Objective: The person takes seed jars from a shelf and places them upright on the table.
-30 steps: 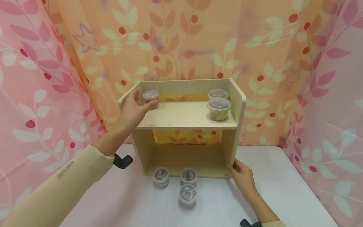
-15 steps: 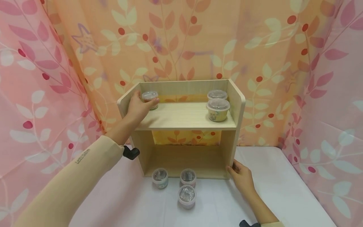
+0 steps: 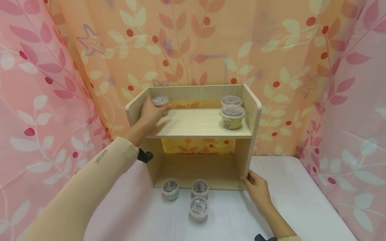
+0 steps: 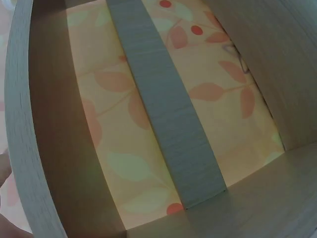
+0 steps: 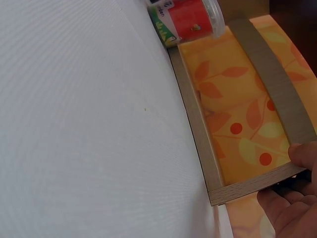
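A small round tub [image 3: 160, 100] with a clear lid stands at the left end of the upper board of a light wooden shelf [image 3: 196, 124]. My left hand [image 3: 150, 113] grips this tub, thumb across the front and fingers on its left side, hiding most of it in the head view. Low on the shelf's right side panel, my right hand [image 3: 258, 187] holds the edge between thumb and fingers. The right wrist view shows the thumb on one face of the panel and the fingers of that hand [image 5: 292, 198] on the other.
Two more lidded tubs, the front one yellow [image 3: 232, 117], stand at the upper board's right end. Before the shelf on the white table [image 3: 280, 201] are a left tub [image 3: 170, 189], a middle tub [image 3: 200, 188] and a front tub [image 3: 199, 209]. Patterned curtains [image 3: 193, 40] enclose the table.
My left hand and forearm have moved in to the right, and the fingers have closed around the tub at the upper left. My right hand stays on the side panel.
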A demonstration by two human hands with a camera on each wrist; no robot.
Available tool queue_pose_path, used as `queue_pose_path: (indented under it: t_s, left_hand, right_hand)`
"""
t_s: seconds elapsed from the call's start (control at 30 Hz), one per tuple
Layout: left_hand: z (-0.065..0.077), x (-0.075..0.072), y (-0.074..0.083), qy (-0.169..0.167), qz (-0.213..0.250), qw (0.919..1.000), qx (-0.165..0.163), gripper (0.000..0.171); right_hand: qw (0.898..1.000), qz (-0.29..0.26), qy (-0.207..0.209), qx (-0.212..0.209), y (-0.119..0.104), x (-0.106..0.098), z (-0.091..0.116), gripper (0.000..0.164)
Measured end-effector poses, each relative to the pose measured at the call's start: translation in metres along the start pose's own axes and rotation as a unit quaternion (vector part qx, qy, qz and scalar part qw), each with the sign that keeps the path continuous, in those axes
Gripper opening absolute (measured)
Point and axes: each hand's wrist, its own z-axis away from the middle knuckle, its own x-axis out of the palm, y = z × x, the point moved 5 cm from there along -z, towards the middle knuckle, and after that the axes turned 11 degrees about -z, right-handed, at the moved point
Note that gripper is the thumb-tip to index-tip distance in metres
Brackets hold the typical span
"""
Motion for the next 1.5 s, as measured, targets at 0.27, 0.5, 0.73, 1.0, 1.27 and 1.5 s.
queue_pose_path:
  t_s: [0.27,0.5,0.73,1.0,1.27,1.5]
  left_hand:
    - [-0.008,0.003,0.0,0.002,0.012,0.9999,-0.011,0.079]
    - [-0.012,0.002,0.003,0.015,-0.006,0.9997,-0.016,0.078]
    - [-0.017,0.002,0.004,0.017,0.029,0.9994,-0.01,0.069]
    - [-0.016,-0.004,0.006,0.049,0.039,0.998,-0.013,0.084]
    - [-0.005,-0.012,0.013,0.036,0.057,0.9976,-0.013,0.086]
    - [0.005,-0.02,0.019,0.022,0.085,0.9961,0.001,0.087]
  right_hand:
    - [1.0,-0.01,-0.003,0.005,0.001,0.001,0.0,0.052]
    - [1.0,-0.009,-0.002,0.009,0.001,0.0,-0.001,0.052]
    - [1.0,-0.008,0.001,0.003,0.0,-0.002,-0.001,0.053]
    - [1.0,-0.005,0.001,0.013,-0.001,0.0,0.0,0.051]
    - [1.0,0.002,0.002,0.01,-0.003,0.0,-0.001,0.05]
    - [1.0,0.0,0.004,0.009,-0.005,0.002,0.0,0.048]
